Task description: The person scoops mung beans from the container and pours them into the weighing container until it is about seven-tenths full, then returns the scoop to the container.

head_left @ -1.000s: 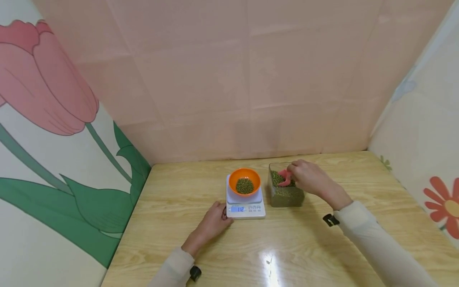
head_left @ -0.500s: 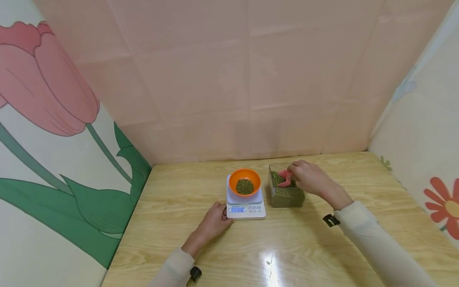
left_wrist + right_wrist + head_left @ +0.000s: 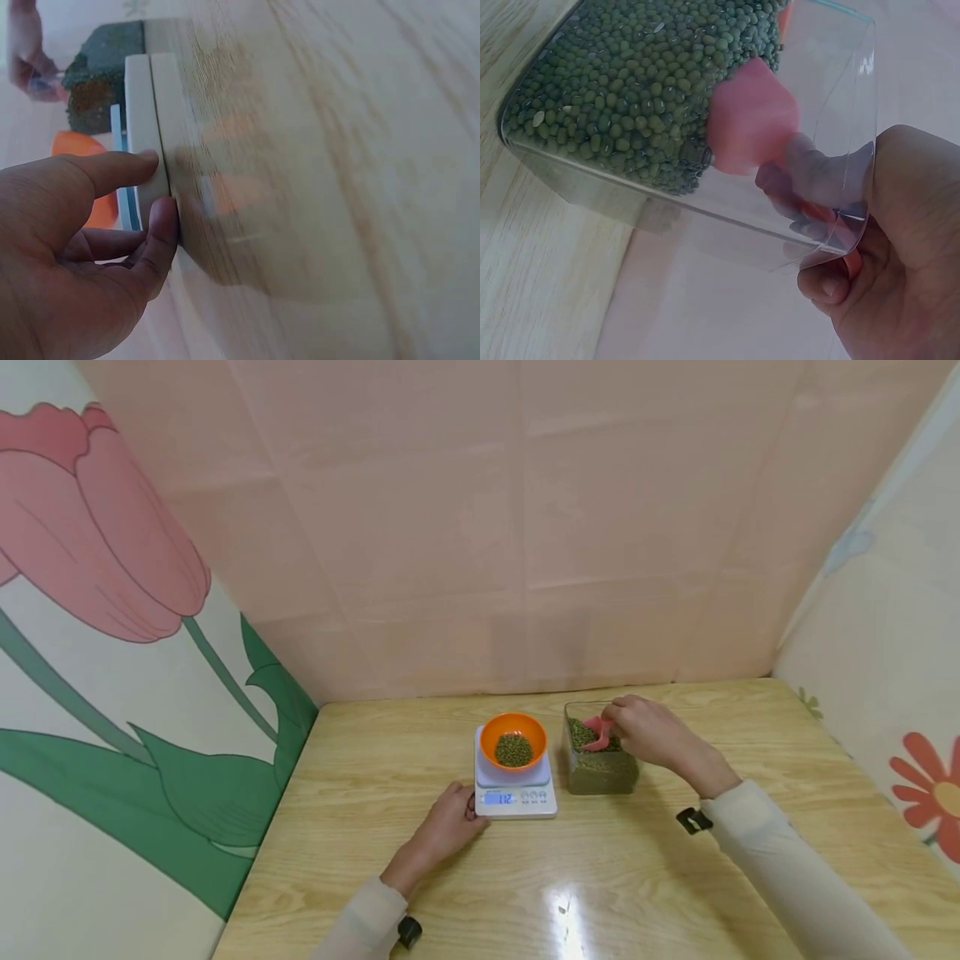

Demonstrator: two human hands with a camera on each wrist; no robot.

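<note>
A white kitchen scale [image 3: 516, 806] stands on the table with its display lit, reading what looks like 112. On its platform sits an orange bowl [image 3: 513, 727] with green mung beans [image 3: 514, 750] in it. My left hand [image 3: 447, 821] holds the scale's near left corner, thumb and curled fingers [image 3: 161, 217] against its edge. To the right, a clear rectangular container [image 3: 602, 777] is filled with mung beans [image 3: 622, 90]. My right hand [image 3: 643, 729] reaches over its rim and grips the handle of a pink scoop [image 3: 751, 118], whose head is down at the beans.
The wooden table [image 3: 360, 760] meets a pink-covered wall [image 3: 420, 568] at the back. Walls with painted flowers [image 3: 105, 527] flank it left and right. The container stands close to the scale's right side.
Both hands, the scoop, the bowl and the scale keep their places. The whole head view shifts only very slightly, and the display reading looks the same.
</note>
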